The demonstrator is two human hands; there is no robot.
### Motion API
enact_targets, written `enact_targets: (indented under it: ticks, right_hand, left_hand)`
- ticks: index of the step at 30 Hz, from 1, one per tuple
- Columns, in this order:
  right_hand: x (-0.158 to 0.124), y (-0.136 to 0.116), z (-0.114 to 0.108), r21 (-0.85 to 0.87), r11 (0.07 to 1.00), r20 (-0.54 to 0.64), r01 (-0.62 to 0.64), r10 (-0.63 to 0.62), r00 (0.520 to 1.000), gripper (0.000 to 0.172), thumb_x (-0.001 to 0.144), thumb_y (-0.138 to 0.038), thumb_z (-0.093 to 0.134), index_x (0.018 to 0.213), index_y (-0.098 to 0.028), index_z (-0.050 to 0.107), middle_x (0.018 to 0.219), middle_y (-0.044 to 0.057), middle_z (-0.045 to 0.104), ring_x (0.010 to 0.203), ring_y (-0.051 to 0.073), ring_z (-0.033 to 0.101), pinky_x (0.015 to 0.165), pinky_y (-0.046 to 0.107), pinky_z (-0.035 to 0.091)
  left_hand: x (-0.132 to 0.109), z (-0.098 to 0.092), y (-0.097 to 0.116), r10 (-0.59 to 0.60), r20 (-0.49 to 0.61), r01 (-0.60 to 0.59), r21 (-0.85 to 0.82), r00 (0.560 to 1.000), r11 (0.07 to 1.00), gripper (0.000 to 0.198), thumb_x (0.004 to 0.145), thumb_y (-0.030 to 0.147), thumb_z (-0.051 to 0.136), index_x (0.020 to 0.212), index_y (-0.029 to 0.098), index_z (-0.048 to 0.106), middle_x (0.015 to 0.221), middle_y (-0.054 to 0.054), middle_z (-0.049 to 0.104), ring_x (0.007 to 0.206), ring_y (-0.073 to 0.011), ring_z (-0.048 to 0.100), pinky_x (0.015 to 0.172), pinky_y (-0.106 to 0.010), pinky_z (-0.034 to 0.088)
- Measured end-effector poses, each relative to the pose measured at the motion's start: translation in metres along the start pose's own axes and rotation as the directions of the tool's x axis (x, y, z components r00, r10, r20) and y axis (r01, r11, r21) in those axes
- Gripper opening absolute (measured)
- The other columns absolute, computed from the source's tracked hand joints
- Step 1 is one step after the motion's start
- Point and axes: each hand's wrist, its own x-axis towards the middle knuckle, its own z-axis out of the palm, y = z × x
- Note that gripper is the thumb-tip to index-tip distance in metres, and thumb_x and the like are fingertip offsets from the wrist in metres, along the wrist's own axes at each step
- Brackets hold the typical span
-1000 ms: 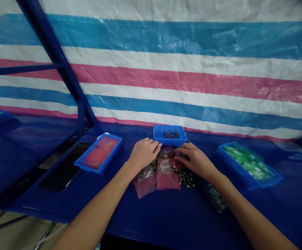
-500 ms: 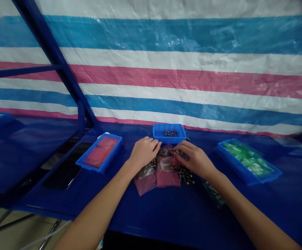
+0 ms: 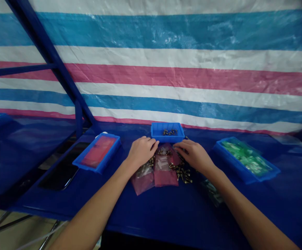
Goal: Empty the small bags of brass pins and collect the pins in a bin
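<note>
My left hand (image 3: 141,151) rests over the left side of a small pile, its fingers bent together at the upper edge; what they hold, if anything, is hidden. Opposite it, my right hand (image 3: 194,153) has its fingertips drawn together beside the pink-tinted bags, and I cannot make out anything in them. Between the hands lies a pink plastic bag (image 3: 166,177) with clear pieces inside. Another pink bag (image 3: 141,185) lies below my left hand. Loose brass-coloured screw-like parts (image 3: 184,174) are heaped below my right hand, with more by my left fingers.
Beyond the hands stands a blue tray (image 3: 167,139) holding several small metal parts. A blue tray of pink bags (image 3: 96,152) is at left, beside a black phone (image 3: 58,176). At right is a tray of green packets (image 3: 247,158); a dark clear packet (image 3: 213,192) lies near my right forearm.
My right hand has shifted slightly up and away from the bags, uncovering more of the metal parts. My left hand stays almost in place. The whole view has shifted a little.
</note>
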Motion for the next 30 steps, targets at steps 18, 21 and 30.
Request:
enact_targets:
  ticks: [18, 21, 30]
  right_hand:
    - [-0.005, 0.060, -0.032, -0.044, 0.990, 0.238, -0.137, 0.143, 0.961, 0.015, 0.088, -0.028, 0.056, 0.091, -0.021, 0.069, 0.083, 0.004, 0.068, 0.074, 0.018, 0.062, 0.066, 0.027, 0.041]
    - [-0.007, 0.064, -0.031, 0.004, 0.991, 0.308, -0.137, 0.129, 0.943, 0.013, 0.083, -0.024, 0.060, 0.093, -0.020, 0.068, 0.083, 0.004, 0.067, 0.072, 0.017, 0.061, 0.065, 0.026, 0.043]
    - [0.001, 0.040, -0.032, 0.101, 0.993, -0.039, -0.057, 0.061, 0.997, 0.016, 0.089, -0.031, 0.057, 0.096, -0.021, 0.067, 0.086, 0.004, 0.068, 0.074, 0.017, 0.061, 0.068, 0.028, 0.046]
  left_hand:
    - [0.000, 0.000, -0.004, -0.021, 0.007, 0.021, 0.002, 1.000, 1.000, 0.039, 0.100, 0.037, 0.036, 0.081, 0.019, 0.066, 0.078, -0.004, 0.069, 0.080, -0.0192, 0.062, 0.064, -0.028, 0.041]
    - [0.000, 0.000, -0.004, -0.018, 0.010, 0.018, -0.001, 1.000, 1.000, 0.039, 0.100, 0.037, 0.036, 0.081, 0.019, 0.066, 0.078, -0.004, 0.069, 0.080, -0.0189, 0.062, 0.063, -0.027, 0.041]
    - [0.001, -0.002, -0.002, 0.002, -0.019, -0.002, 0.020, 1.000, 1.000, 0.041, 0.100, 0.036, 0.035, 0.082, 0.018, 0.067, 0.079, -0.005, 0.070, 0.080, -0.0196, 0.062, 0.063, -0.028, 0.042]
